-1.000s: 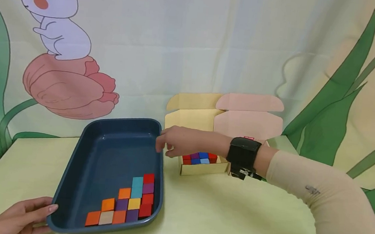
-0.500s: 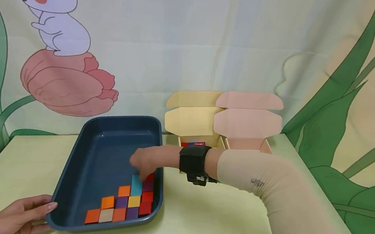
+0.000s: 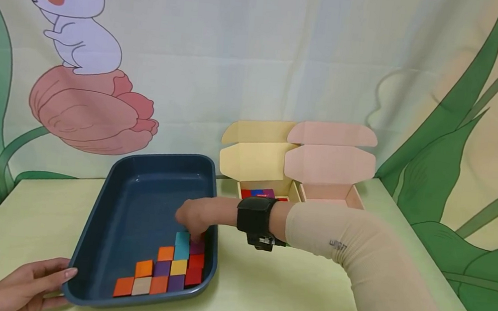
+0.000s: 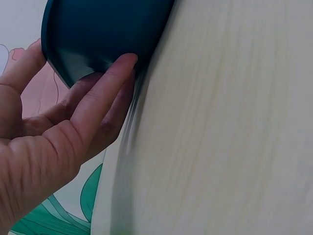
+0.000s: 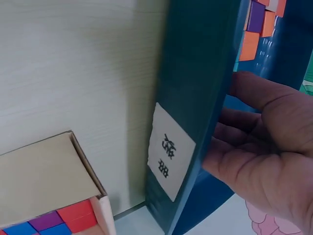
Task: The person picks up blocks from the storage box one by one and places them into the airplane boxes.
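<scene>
A deep blue rectangular tray (image 3: 135,209) stands on the table, with several coloured wooden blocks packed in its near right corner. My left hand (image 3: 27,284) grips the tray's near left corner, thumb on the rim and fingers against the outer wall. My right hand (image 3: 195,218) reaches over the tray's right wall, its fingers pointing down around the red block at the far end of the right column. That block is almost wholly covered by them. Right beside sits a turquoise pair of blocks (image 3: 182,245), and a purple block (image 3: 197,247) lies just nearer. In the right wrist view the wall hides the fingertips.
Two lidded cardboard boxes stand behind my right forearm: a yellow one (image 3: 293,187) with several red, blue and purple blocks inside, and a pink one (image 3: 324,192). A white label (image 5: 171,152) is stuck on the tray's outer wall. A printed curtain (image 3: 256,76) hangs behind.
My right hand has moved left and nearer from beside the yellow box into the tray, then settled lower over the red block. My left hand has stayed on the tray's corner.
</scene>
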`<state>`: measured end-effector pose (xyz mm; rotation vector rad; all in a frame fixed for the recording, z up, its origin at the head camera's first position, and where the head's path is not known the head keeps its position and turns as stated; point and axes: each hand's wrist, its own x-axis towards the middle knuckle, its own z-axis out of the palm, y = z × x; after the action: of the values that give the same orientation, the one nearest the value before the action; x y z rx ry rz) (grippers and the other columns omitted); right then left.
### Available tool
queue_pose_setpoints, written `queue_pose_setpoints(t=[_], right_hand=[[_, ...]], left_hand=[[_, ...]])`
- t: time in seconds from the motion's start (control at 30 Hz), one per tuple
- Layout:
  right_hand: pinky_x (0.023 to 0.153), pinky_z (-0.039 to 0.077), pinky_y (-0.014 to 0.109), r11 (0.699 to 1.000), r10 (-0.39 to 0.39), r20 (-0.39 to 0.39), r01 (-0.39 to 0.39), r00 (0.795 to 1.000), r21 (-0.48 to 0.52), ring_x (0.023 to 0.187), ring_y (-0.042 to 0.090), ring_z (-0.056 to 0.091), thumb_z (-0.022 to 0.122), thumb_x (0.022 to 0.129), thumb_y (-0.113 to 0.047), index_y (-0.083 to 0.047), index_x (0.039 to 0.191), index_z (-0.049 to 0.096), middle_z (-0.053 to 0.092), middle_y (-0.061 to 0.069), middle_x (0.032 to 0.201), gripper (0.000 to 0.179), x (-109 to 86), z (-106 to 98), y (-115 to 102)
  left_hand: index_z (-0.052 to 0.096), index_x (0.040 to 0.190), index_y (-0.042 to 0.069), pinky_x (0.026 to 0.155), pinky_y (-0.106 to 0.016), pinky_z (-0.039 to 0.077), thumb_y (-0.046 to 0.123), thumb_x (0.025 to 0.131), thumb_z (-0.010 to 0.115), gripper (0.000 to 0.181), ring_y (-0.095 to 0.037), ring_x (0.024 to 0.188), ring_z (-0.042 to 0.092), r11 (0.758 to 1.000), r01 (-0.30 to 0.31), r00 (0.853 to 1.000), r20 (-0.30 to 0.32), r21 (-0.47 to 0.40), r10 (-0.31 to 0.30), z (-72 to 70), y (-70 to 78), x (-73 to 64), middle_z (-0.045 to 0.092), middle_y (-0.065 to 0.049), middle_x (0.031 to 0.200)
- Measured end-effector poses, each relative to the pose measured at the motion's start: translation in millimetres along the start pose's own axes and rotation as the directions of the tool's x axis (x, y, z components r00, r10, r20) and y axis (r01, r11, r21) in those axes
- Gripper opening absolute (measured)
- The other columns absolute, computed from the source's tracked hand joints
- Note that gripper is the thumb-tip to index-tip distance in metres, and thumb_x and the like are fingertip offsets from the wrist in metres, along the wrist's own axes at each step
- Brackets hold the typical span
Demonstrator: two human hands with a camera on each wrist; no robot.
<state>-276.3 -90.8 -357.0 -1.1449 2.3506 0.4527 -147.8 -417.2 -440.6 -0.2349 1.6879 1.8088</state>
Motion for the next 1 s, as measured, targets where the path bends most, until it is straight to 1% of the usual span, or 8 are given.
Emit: queue_pose_setpoints(t=[0.1,0.2,0.3,0.33,0.43,0.53,0.8,1.0], right_hand=[[0.067,0.046,0.018,1.0,-0.012,-0.012,0.012,1.0,0.007,0.083,0.011,0.051,0.075,0.095,-0.025,-0.009,0.114,0.066,0.056,-0.002,0.093,0.027,-0.7,2,3],[0.063,0.044,0.017,0.999,-0.023,-0.03,0.024,0.999,0.029,0.076,0.01,0.05,0.075,0.095,-0.023,-0.01,0.099,0.067,0.054,-0.003,0.083,0.016,-1.2,4,6],[0.059,0.04,0.017,0.998,-0.036,-0.037,0.037,0.999,0.044,0.068,0.01,0.045,0.075,0.095,-0.022,-0.01,0.088,0.065,0.048,-0.003,0.074,0.017,-0.7,5,9],[0.059,0.039,0.018,0.998,-0.037,-0.036,0.039,0.999,0.051,0.068,0.01,0.045,0.074,0.095,-0.021,-0.01,0.088,0.065,0.047,-0.002,0.074,0.016,-0.4,5,10],[0.061,0.041,0.017,0.996,-0.041,-0.033,0.043,0.999,0.076,0.072,0.009,0.046,0.074,0.095,-0.019,-0.009,0.098,0.071,0.054,-0.003,0.081,0.011,0.6,5,11],[0.064,0.044,0.018,0.994,-0.057,-0.032,0.06,0.998,0.091,0.079,0.01,0.05,0.074,0.095,-0.018,-0.009,0.109,0.074,0.062,-0.002,0.092,0.016,0.4,5,12],[0.06,0.045,0.018,0.988,-0.078,-0.078,0.087,0.994,0.128,0.075,0.011,0.051,0.078,0.092,-0.018,-0.01,0.093,0.075,0.057,-0.003,0.081,0.009,-3.1,4,17],[0.067,0.052,0.018,0.986,-0.095,-0.114,0.109,0.989,0.128,0.085,0.009,0.057,0.078,0.09,-0.021,-0.014,0.104,0.079,0.069,-0.006,0.094,0.015,-13.4,-6,26]], left_hand=[[0.006,0.148,-0.023,0.104,-0.052,0.05,0.022,0.108,0.054,0.077,-0.028,0.112,0.068,1.0,-0.003,1.0,-0.003,-0.001,0.003,1.6,0.9,-0.1,0.062,-0.006,0.123],[0.008,0.148,-0.023,0.104,-0.051,0.05,0.021,0.108,0.054,0.075,-0.028,0.111,0.069,1.0,-0.006,1.0,-0.005,0.004,0.006,3.7,2.6,0.3,0.062,-0.006,0.123],[0.006,0.148,-0.023,0.105,-0.05,0.05,0.02,0.108,0.053,0.075,-0.028,0.111,0.069,1.0,-0.007,1.0,-0.005,0.006,0.007,5.6,4.4,0.8,0.061,-0.007,0.123],[0.005,0.148,-0.023,0.105,-0.05,0.05,0.02,0.108,0.053,0.076,-0.028,0.11,0.069,1.0,-0.007,1.0,-0.005,0.008,0.007,6.2,4.9,1.0,0.061,-0.007,0.123],[0.001,0.148,-0.023,0.105,-0.05,0.05,0.019,0.108,0.053,0.078,-0.028,0.11,0.069,1.0,-0.002,1.0,-0.014,0.016,0.002,7.7,5.5,1.8,0.061,-0.009,0.124],[-0.002,0.148,-0.023,0.105,-0.05,0.05,0.019,0.108,0.053,0.079,-0.027,0.11,0.069,1.0,-0.003,1.0,-0.016,0.027,0.004,8.3,6.0,2.4,0.061,-0.01,0.125],[0.009,0.147,-0.024,0.105,-0.05,0.05,0.019,0.109,0.052,0.072,-0.028,0.11,0.069,1.0,-0.018,1.0,0.007,0.011,0.018,6.5,6.1,2.4,0.062,-0.007,0.123],[0.01,0.146,-0.024,0.105,-0.05,0.05,0.019,0.109,0.052,0.071,-0.028,0.11,0.069,1.0,-0.015,1.0,0.008,0.007,0.015,6.9,5.6,2.9,0.063,-0.008,0.122]])
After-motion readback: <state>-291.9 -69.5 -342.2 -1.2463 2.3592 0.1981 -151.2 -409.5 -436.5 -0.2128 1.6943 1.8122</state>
